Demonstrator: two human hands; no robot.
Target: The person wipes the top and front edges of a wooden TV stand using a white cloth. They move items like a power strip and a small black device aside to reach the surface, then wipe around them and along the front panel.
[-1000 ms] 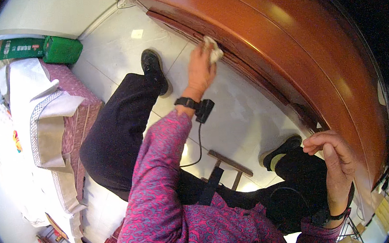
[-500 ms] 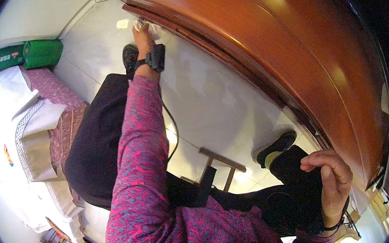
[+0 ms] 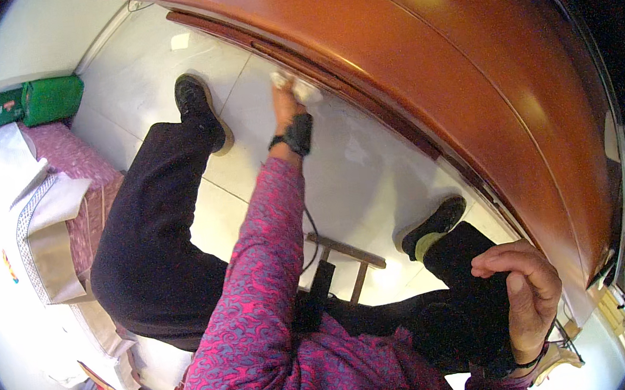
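My left hand [image 3: 287,112] reaches far forward, down to the pale tiled floor [image 3: 251,152], with its fingers closed round a crumpled white cloth [image 3: 307,91]. The cloth lies against the floor, close beside the dark red-brown base strip [image 3: 364,106] of a large wooden piece of furniture [image 3: 468,80]. Part of the cloth is hidden by the fingers. At the lower right my right hand [image 3: 530,290] is held up, its fingers loosely bent and the thumb apart, with nothing visible in it.
A low wooden stool [image 3: 345,251] shows between my legs. My shoes [image 3: 194,101] stand on the floor, one on either side. On the left are a green box [image 3: 52,99] and a seat with a pink cover [image 3: 68,156] and white cloth [image 3: 19,195]. A dark cable hangs by my left forearm.
My left hand has moved right and back toward me along the base strip, with the cloth in it. My right hand has hardly moved. More of my left shoe shows.
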